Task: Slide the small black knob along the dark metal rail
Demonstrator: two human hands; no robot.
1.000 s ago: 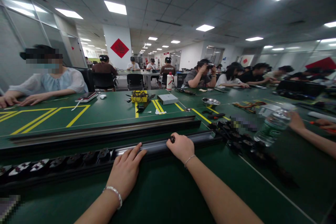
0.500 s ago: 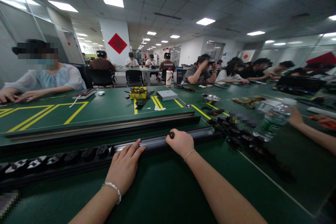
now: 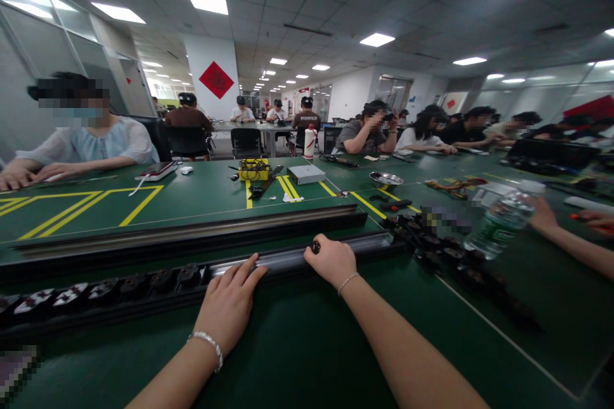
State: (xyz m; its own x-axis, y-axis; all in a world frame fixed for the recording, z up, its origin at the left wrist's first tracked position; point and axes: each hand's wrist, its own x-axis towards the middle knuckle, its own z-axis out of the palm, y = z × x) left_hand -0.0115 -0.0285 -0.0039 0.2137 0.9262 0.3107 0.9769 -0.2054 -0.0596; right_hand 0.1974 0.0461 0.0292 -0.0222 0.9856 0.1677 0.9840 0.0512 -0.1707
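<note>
A long black rail (image 3: 283,262) with a shiny inner channel lies across the green table in front of me. Several black modules (image 3: 134,285) sit in a row inside its left part, some with white faces. My left hand (image 3: 230,297) rests over the rail just right of that row, fingers stretched out and holding nothing. Above the rail's right half, my right hand (image 3: 334,261) is closed around a small black round part (image 3: 315,246), mostly hidden by the fingers. More loose black modules (image 3: 451,252) lie heaped beyond the rail's right end.
A second long rail (image 3: 201,228) lies just behind the first. Another person's hand (image 3: 544,217) is by a water bottle (image 3: 501,223) at right. Farther back are a metal dish (image 3: 385,177), a grey box (image 3: 306,174) and a yellow box of cables (image 3: 253,170).
Both my hands keep their places on and over the rail. Only a slight shift of the whole view shows.
</note>
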